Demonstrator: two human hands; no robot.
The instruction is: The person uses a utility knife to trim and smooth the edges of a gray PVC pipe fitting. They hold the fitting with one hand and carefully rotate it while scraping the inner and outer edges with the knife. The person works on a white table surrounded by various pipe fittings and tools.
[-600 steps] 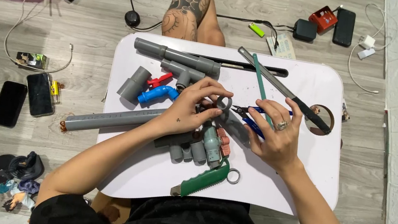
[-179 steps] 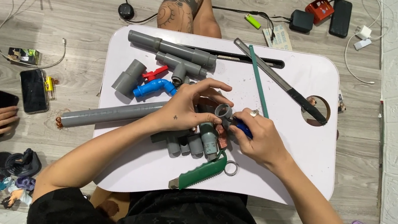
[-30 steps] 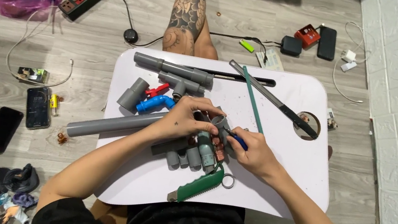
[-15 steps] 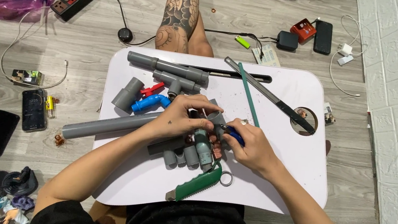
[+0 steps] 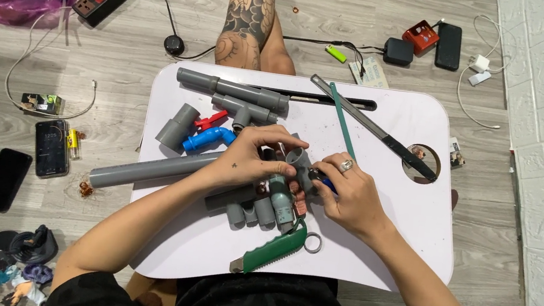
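My left hand [image 5: 254,160] and my right hand [image 5: 348,193] meet over the middle of a white lap table [image 5: 407,239]. Both grip a cluster of grey pipe fittings [image 5: 298,159]; the left holds it from the left and above, the right presses in from the right. A blue tool [image 5: 324,180] shows between my right fingers. More short grey pipe pieces [image 5: 257,210] lie just below my hands, partly hidden by them. A green folding saw [image 5: 269,249] with a key ring lies at the near side.
A long grey pipe [image 5: 145,169] sticks off the table's left edge. A grey tee assembly [image 5: 234,93], a blue elbow [image 5: 208,139], a hacksaw blade [image 5: 342,120] and a long knife [image 5: 375,128] lie at the back. Another person's tattooed leg [image 5: 250,19] rests beyond. Phones, cables and a power strip litter the floor.
The view has shifted slightly; my hands stay together on the grey fittings, with only small finger movements. Twenty seconds ago my right hand was further right, apart from the left.
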